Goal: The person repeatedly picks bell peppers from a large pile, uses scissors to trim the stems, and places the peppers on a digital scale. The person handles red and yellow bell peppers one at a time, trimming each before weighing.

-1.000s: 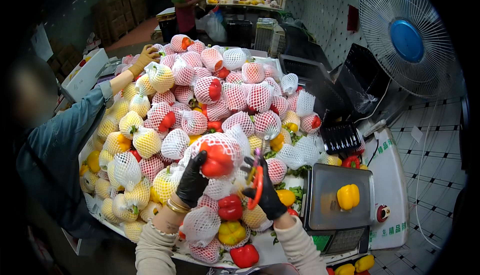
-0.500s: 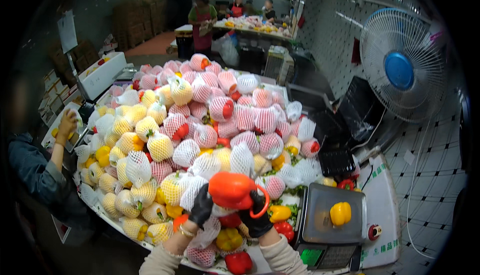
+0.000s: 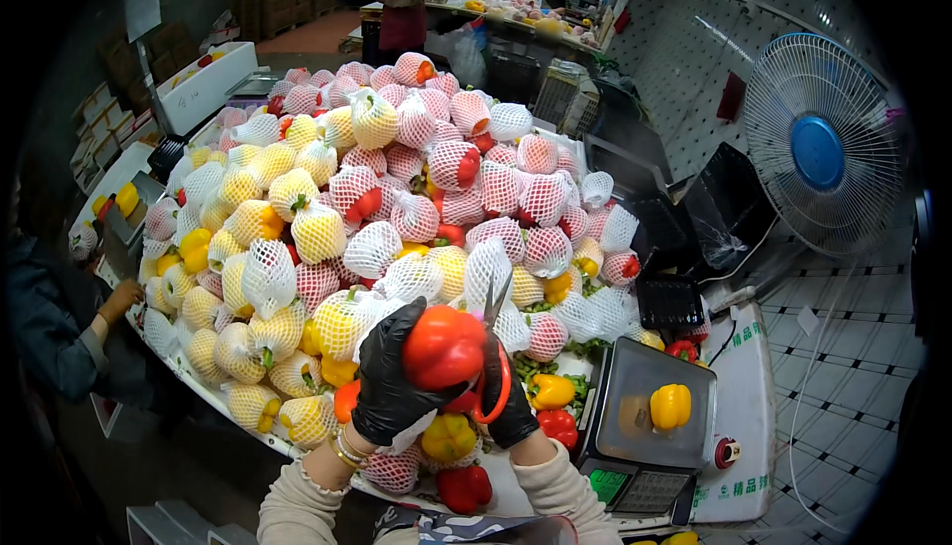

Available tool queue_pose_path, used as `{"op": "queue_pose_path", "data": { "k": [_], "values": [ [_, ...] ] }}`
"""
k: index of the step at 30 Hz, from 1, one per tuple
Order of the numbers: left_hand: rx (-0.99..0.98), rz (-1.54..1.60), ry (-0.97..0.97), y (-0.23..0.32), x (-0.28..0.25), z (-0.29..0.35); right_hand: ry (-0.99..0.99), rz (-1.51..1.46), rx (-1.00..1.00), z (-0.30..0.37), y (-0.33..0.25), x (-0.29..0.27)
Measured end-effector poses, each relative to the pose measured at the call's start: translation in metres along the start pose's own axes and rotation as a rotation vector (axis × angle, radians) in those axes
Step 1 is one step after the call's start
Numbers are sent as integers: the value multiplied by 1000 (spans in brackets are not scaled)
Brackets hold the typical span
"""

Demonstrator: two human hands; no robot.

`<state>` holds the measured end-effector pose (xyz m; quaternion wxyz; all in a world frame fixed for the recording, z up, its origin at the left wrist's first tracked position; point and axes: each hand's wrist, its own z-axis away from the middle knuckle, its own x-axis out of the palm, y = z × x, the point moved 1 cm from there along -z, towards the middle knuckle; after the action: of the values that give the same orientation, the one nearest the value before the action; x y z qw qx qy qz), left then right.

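My left hand (image 3: 385, 386), in a black glove, is wrapped round a large red bell pepper (image 3: 444, 347). My right hand (image 3: 513, 411), also gloved in black, grips a pair of scissors (image 3: 504, 374) by red-orange handles. Their blades point up and away, just right of the pepper. Below my hands lie a bare yellow bell pepper (image 3: 449, 437) and a red one (image 3: 464, 488). Beyond them spreads a big heap of peppers in foam net sleeves (image 3: 320, 235), pink, white and yellow. Another yellow pepper (image 3: 670, 406) rests on the scale's tray (image 3: 635, 371) at my right.
A co-worker's hand (image 3: 122, 299) is at the table's left edge. A blue-hubbed fan (image 3: 818, 153) stands at the right, behind black crates (image 3: 729, 213). White foam boxes (image 3: 213, 84) stand at the far left. More people work at a back table (image 3: 531, 19).
The red pepper has turned and now sits in my left hand. The scissors' blades have come into sight, pointing up. The co-worker's raised hand has dropped to the table edge. My view has tilted down.
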<state>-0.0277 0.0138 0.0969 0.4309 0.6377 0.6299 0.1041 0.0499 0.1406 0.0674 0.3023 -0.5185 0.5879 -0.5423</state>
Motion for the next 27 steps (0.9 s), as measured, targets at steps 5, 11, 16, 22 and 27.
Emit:
{"op": "queue_pose_path", "data": {
  "k": [5, 11, 16, 22, 27],
  "values": [
    [19, -133, 19, -5, 1, 2, 23, -24, 162, -7, -4, 14],
    [66, -240, 33, -2, 3, -3, 128, -72, 82, -8, 14, 12],
    [18, -135, 13, -3, 3, -1, 146, 238, -79, -8, 12, 5],
    [-92, 52, 46, -13, 13, 3, 251, -664, 268, -15, 36, -7],
    [-210, 430, 21, -47, 14, 19, 363, 229, -99, -30, 11, -16]
  ]
}}
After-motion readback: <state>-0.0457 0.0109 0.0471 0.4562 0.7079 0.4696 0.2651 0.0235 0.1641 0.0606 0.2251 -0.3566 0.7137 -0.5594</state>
